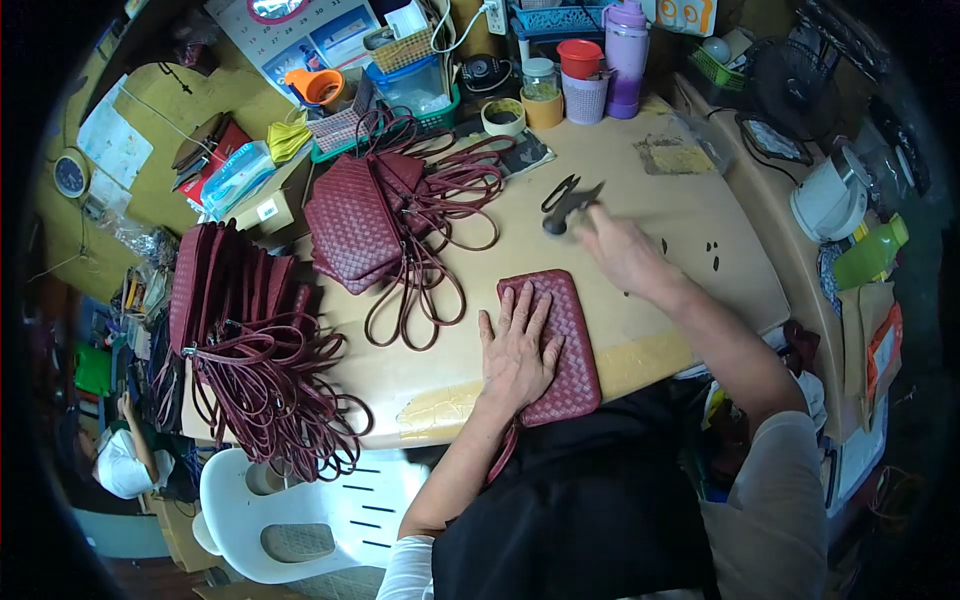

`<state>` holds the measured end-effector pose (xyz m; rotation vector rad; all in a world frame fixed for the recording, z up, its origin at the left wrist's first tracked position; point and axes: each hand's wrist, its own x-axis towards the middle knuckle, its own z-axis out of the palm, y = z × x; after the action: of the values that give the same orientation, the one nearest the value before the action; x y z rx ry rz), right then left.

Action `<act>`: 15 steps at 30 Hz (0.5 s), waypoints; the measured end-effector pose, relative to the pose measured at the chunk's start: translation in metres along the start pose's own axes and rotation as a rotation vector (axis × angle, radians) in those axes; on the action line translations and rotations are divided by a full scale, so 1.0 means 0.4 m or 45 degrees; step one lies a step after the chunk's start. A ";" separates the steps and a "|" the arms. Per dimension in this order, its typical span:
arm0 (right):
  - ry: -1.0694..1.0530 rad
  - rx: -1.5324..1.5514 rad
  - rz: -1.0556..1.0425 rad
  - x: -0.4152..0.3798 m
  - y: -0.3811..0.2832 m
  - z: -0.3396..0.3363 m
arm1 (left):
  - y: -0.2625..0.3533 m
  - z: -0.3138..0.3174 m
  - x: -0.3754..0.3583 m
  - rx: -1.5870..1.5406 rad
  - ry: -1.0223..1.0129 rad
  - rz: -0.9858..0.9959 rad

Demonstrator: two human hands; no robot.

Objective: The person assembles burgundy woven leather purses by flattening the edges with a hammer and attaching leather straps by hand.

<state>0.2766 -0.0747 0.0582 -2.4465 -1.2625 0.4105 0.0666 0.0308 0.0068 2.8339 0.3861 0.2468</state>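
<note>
My left hand [520,350] lies flat, fingers spread, on a burgundy woven-pattern wallet [565,345] near the table's front edge. A thin strap of the same colour hangs from its lower end toward my lap. My right hand [622,248] is over the table to the upper right of the wallet, smeared by motion. Its fingertips are right at a dark grey cutting tool [572,208], and I cannot tell whether they grip it. Beside that tool lies a pair of black thread snips [560,192].
Woven burgundy pouches [350,220] with looped straps lie at the back left. More burgundy pouches [215,280] stand stacked at the left edge, straps hanging over. A tape roll [503,116], a purple bottle [625,60] and baskets line the back. A white chair [235,515] stands front left.
</note>
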 end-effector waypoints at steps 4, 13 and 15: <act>-0.201 -0.059 0.087 -0.028 -0.044 -0.099 | 0.001 0.002 0.001 -0.008 -0.030 -0.020; -0.013 0.085 0.131 -0.046 -0.024 0.006 | -0.080 0.008 0.124 -0.064 0.386 -0.047; -0.096 0.040 0.138 -0.041 -0.041 -0.059 | -0.101 0.014 0.156 -0.069 0.319 -0.112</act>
<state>0.2654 -0.0838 0.0881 -2.5012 -1.1471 0.5524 0.1175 0.0846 -0.0019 2.7306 0.5454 0.5879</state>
